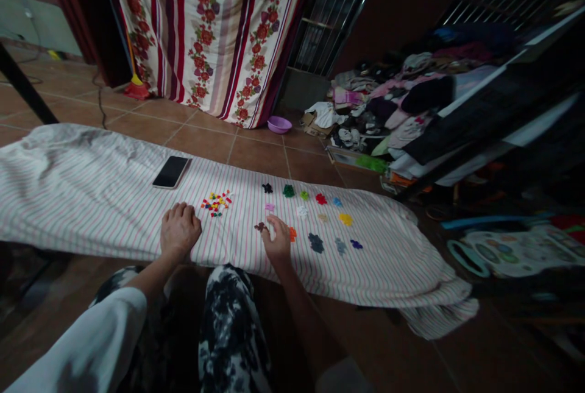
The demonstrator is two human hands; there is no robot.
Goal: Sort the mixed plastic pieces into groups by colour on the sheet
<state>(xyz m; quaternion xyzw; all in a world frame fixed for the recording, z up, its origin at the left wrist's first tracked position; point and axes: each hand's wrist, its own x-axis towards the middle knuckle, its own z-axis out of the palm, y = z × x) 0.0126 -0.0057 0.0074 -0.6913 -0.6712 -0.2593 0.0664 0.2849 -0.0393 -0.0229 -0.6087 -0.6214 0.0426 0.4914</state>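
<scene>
My left hand [180, 228] rests palm down on the striped cloth, its fingers lying loosely forward. Just right of it is a mixed scatter of small coloured pieces [216, 203], too small to name. My right hand [278, 240] hovers at the sorted piles, thumb and forefinger apart, with nothing visible between them. Beside its thumb lies a brown pile [260, 226], and an orange pile [292, 234] is partly hidden behind the hand. A pink pile [269, 206] sits just beyond the fingers. Other single-colour piles include black [267, 188], dark green [288, 191], red [320, 198], yellow [345, 219] and dark grey [315, 243].
A phone [172, 172] lies on the striped cloth [114, 198] beyond my left hand. Past the covered surface are a floral curtain [205, 33], a purple basin [279, 124] and a broom [136, 86]. Heaped clothes [393, 100] stand at the right.
</scene>
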